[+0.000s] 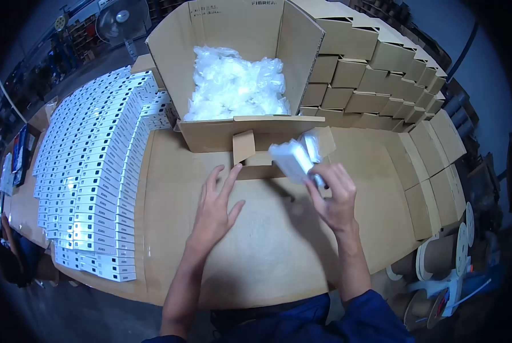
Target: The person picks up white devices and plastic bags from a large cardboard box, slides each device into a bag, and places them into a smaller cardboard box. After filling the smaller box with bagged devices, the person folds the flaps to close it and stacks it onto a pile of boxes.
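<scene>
A small open cardboard box (pixel 253 172) stands on the table in front of me with its flaps up. My left hand (pixel 215 204) is open, fingers spread, with a fingertip at the box's left front corner. In my right hand (pixel 336 191) a clear plastic bag (pixel 291 160) is pinched between thumb and fingers. It hangs over the right part of the small box, and what is inside it is too blurred to name. Behind stands a large cardboard carton (pixel 210 136) with a heap of clear plastic bags (pixel 239 83) in it.
On the left are tall stacks of white labelled boxes (pixel 96 171). Folded cardboard boxes (pixel 370 86) are piled at the back right, with more boxes (pixel 433 166) along the right edge. Spools (pixel 445 254) stand beyond the table (pixel 250 246), and a fan (pixel 121 23) is at the back left.
</scene>
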